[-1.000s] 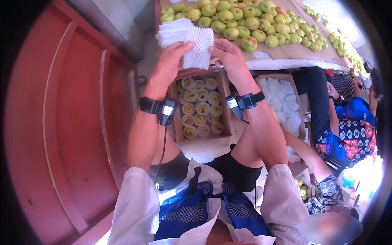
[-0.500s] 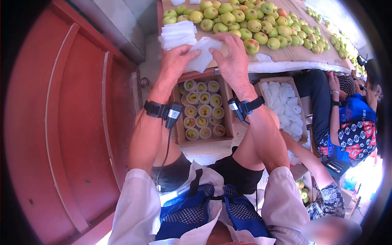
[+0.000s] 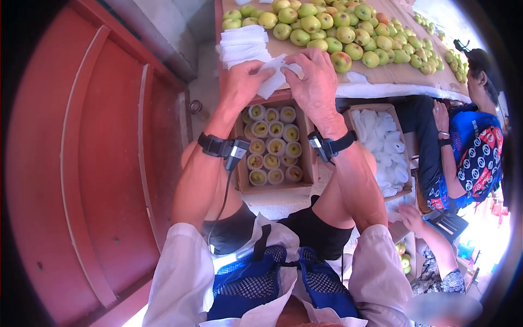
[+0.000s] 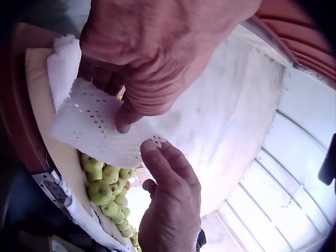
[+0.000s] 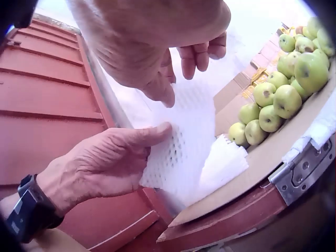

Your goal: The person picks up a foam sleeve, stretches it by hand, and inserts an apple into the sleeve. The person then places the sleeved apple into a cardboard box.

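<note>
A white foam net sleeve [image 3: 274, 76] [image 4: 100, 128] [image 5: 189, 139] is held between both hands over the table's near edge. My left hand [image 3: 246, 80] [image 5: 110, 163] pinches its left side, thumb on the mesh. My right hand [image 3: 315, 82] [image 4: 170, 202] pinches its right side. Just behind lies a stack of white foam nets [image 3: 242, 43] [image 5: 223, 163]. A pile of green apples [image 3: 338, 30] [image 5: 286, 89] covers the table. Below the hands sits an open cardboard box [image 3: 305, 158] of apples wrapped in nets [image 3: 272, 144].
A second box [image 3: 406, 163] holds loose white nets at right. Another person in blue patterned clothes [image 3: 474, 152] sits at the far right. A red metal door [image 3: 81, 163] stands at left. My knees and blue apron [image 3: 272, 278] are below.
Both hands have moved forward and lowered the net sleeve from upright above the box to the table's edge, now held flatter between the fingers.
</note>
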